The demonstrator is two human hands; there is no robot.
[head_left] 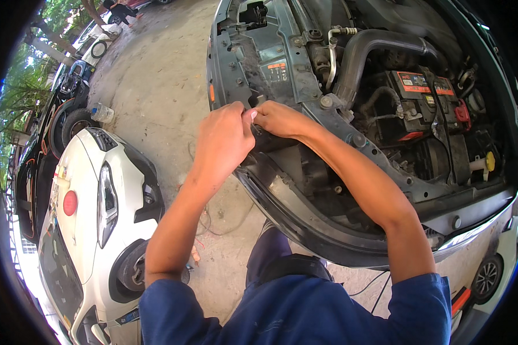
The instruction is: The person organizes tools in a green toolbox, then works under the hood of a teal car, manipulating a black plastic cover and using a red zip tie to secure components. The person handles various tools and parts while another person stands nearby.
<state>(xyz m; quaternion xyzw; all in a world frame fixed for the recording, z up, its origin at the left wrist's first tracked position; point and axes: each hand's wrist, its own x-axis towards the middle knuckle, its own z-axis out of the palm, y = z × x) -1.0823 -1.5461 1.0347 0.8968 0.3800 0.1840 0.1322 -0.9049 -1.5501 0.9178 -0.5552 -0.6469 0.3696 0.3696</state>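
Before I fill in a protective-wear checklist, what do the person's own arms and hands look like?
The left hand and right hand are ungloved, with no watch or bracelet visible at the wrists. The forearms are uncovered. The short sleeves are plain dark blue, with no markings visible on them.

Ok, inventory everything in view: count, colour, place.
Engine bay: one, dark, right.
Battery: one, black and orange, inside bay.
Duct: one, black, left of battery.
Cap: one, yellow, bay's right side.
Nearby car: one, white, left.
Round object: one, red, on white car's bonnet.
Container: one, clear, ground, upper left.
Vehicle: one, black, far left.
Partial car: one, pale, lower right.
Trees: several, green, upper left.
Shirt: one, blue, bottom.
Left hand: one, bare, bay's front edge.
Right hand: one, bare, beside left hand.
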